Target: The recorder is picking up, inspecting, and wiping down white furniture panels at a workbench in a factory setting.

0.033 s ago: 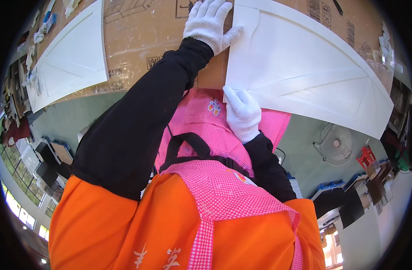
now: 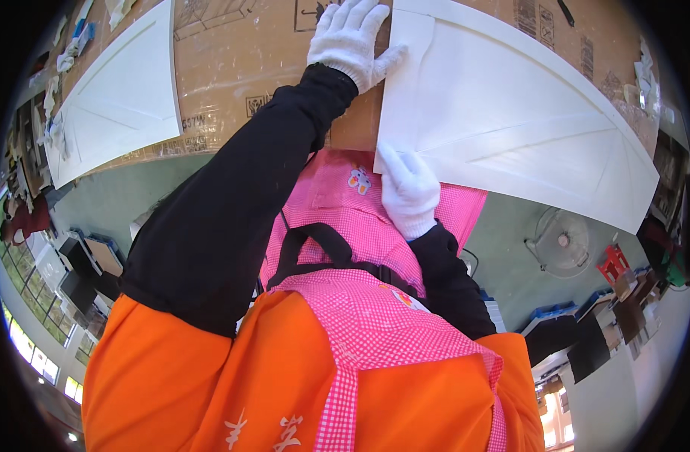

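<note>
A white panel (image 2: 503, 98) with raised framing and slanting lines lies on the cardboard (image 2: 232, 68), its near edge jutting over the pink checked apron. My left hand (image 2: 348, 41), in a white knitted glove, is open with fingers spread on the cardboard, and its thumb reaches the panel's left edge. At the panel's near left corner is my right hand (image 2: 411, 192), also gloved. Its index finger stretches along the corner while the other fingers are curled together; anything between them is hidden.
Another white panel (image 2: 119, 105) lies on the cardboard at the left. Crumpled white scraps (image 2: 55, 139) sit beside it. Beyond the near edge, on the right, a floor fan (image 2: 563, 239) and a red stool (image 2: 614, 264) stand on the green floor. Dark boards (image 2: 552, 331) are stacked farther right.
My right hand has shifted slightly to the right along the panel's corner. The left hand and the panels stay where they were.
</note>
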`<state>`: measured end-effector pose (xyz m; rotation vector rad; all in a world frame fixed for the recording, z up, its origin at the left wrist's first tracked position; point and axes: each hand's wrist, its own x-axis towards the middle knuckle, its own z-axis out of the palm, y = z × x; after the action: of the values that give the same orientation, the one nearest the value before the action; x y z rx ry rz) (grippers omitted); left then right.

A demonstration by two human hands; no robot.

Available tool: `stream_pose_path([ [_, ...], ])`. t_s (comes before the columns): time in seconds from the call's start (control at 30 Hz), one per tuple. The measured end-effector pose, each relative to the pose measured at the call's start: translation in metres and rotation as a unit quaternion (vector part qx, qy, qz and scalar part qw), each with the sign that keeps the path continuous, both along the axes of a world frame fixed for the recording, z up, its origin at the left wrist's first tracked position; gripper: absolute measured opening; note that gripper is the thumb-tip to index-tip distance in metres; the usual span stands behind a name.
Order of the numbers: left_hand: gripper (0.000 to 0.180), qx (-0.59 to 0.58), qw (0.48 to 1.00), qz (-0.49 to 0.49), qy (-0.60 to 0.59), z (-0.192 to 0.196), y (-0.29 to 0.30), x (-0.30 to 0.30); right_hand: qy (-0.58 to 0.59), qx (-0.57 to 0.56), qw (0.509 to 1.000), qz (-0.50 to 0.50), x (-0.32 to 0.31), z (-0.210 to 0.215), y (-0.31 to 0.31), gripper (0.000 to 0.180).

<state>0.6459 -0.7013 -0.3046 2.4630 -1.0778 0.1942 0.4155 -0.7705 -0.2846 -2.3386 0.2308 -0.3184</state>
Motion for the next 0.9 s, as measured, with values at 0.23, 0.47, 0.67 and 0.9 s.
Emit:
stream_pose_path([
  [0.23, 0.067, 0.005, 1.000, -0.003, 0.012, 0.000, 0.000, -0.002, 0.039, -0.047, 0.997, 0.055, -0.002, 0.002, 0.011, 0.040],
  [0.47, 0.067, 0.023, 1.000, -0.003, 0.010, 0.005, -0.003, 0.001, -0.012, -0.207, 0.962, -0.180, -0.071, -0.014, -0.093, 0.041],
  [0.67, 0.058, 0.013, 0.999, -0.006, -0.035, -0.004, -0.009, -0.002, -0.006, -0.215, 0.956, -0.198, -0.078, -0.015, -0.094, 0.030],
  [0.9, 0.065, 0.026, 0.998, -0.009, -0.047, -0.014, 0.001, 0.006, -0.053, -0.101, 0.993, -0.044, -0.054, -0.005, -0.069, 0.040],
])
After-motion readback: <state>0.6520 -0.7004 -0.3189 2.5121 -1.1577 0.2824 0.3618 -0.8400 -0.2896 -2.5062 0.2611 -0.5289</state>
